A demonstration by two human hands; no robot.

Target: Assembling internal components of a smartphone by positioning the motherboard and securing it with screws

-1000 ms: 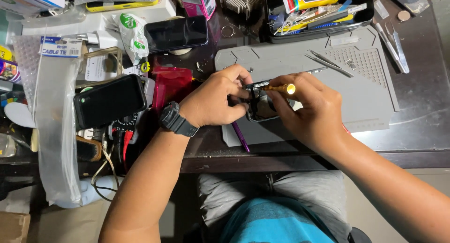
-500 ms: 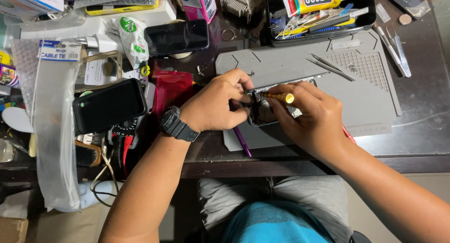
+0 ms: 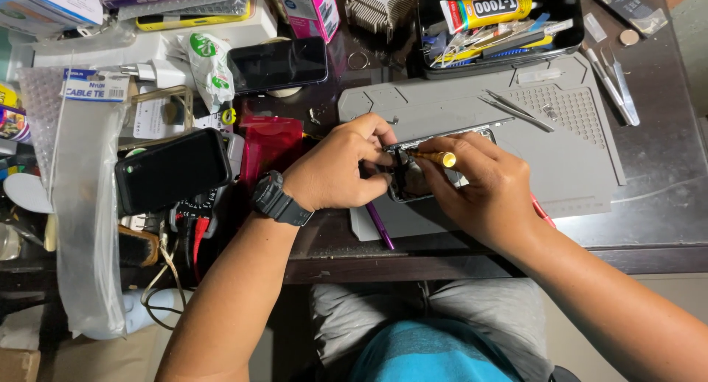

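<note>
My hands have hardly moved since a moment ago. My left hand [image 3: 335,168] stays pinched on the top corner of the opened phone [image 3: 428,177], and my right hand [image 3: 490,190] still holds the little screwdriver with the yellow tip [image 3: 435,158] in closed fingers. The only change is tiny: the screwdriver now points a bit more to the left, lying almost flat across the top of the phone. I think this means I am still busy at the same small spot, and the work there is not done.

The phone lies on the grey work mat [image 3: 590,161], near the front edge of the dark surface [image 3: 664,205], half hidden under my fingers. A purple stick tool [image 3: 380,226] pokes out from under my left hand. A thin pink tool [image 3: 542,211] peeks out by my right wrist.

Metal tweezers [image 3: 516,110] rest on the mat behind my hands. More tweezers [image 3: 616,83] lie off the mat to the right. A black tray [image 3: 428,57] with a glue tube [image 3: 487,12] sits at the back. On the left are a black phone [image 3: 173,169], another dark phone [image 3: 279,63], a red bag [image 3: 269,150] and a clear plastic bag [image 3: 88,205].

My own fingers cover the spot, so I cannot see the part I am working on.
</note>
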